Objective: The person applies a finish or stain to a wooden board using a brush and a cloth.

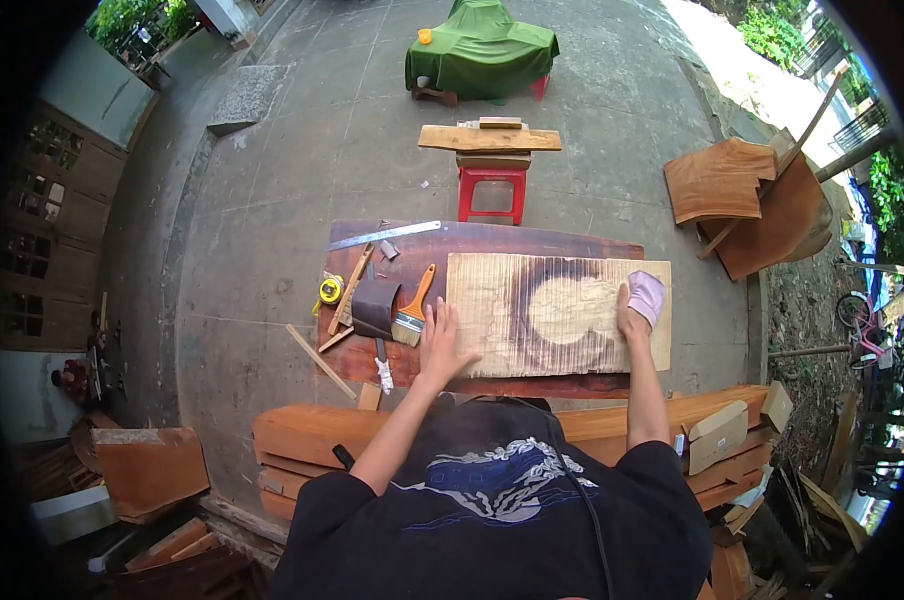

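Observation:
A pale wooden board (482, 290) with a dark burnt-looking ring and fine grooves lies flat in front of me. My left hand (442, 345) rests open at the board's left edge, fingers spread. At the right end, my right hand (635, 312) presses a lilac cloth (649, 293) against the board, with the fingers mostly hidden by it. Just left of my left hand lie a paintbrush (420, 297) with an orange handle and a curved dark sheet (374, 308), perhaps sandpaper.
The reddish-brown table (562, 240) also carries a steel ruler (387, 235), a yellow tape measure (330, 290) and wooden strips (350, 290). Beyond stand a red stool (492, 180) bearing planks and a green-covered object (482, 50). Wood slabs (712, 180) lean at right.

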A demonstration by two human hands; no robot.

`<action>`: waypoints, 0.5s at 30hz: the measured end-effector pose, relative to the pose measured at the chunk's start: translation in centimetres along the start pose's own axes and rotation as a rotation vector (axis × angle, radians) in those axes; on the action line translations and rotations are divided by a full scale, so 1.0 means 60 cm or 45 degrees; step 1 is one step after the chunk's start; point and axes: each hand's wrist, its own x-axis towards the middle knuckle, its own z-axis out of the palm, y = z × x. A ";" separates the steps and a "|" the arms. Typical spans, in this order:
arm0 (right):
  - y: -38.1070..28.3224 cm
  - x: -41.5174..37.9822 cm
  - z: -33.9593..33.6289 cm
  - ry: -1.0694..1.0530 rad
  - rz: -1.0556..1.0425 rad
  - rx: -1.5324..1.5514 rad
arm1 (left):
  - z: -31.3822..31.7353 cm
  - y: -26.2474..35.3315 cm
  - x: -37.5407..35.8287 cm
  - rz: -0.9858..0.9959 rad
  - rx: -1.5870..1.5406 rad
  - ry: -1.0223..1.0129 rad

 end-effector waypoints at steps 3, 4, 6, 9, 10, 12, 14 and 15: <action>-0.033 0.035 0.040 0.259 0.221 -0.068 | 0.000 -0.003 0.002 -0.023 -0.022 -0.045; -0.097 0.022 0.050 0.244 0.270 -0.078 | -0.003 -0.002 0.000 -0.024 -0.035 -0.030; -0.216 -0.002 0.151 0.307 -0.143 -0.041 | -0.001 -0.003 0.000 -0.021 -0.056 -0.031; -0.436 -0.140 0.221 0.225 -0.755 -0.049 | 0.003 -0.007 -0.001 -0.002 -0.043 -0.042; -0.469 -0.167 0.240 -0.098 -0.884 0.133 | 0.012 -0.015 -0.002 0.016 -0.066 -0.032; -0.478 -0.177 0.228 -0.325 -1.069 0.227 | 0.023 -0.023 -0.005 0.052 -0.030 -0.039; -0.436 -0.153 0.155 -0.127 -1.201 0.049 | 0.030 -0.028 -0.002 0.080 -0.050 0.007; -0.375 -0.112 0.150 0.129 -1.152 -0.089 | 0.033 -0.030 -0.006 0.092 -0.061 0.020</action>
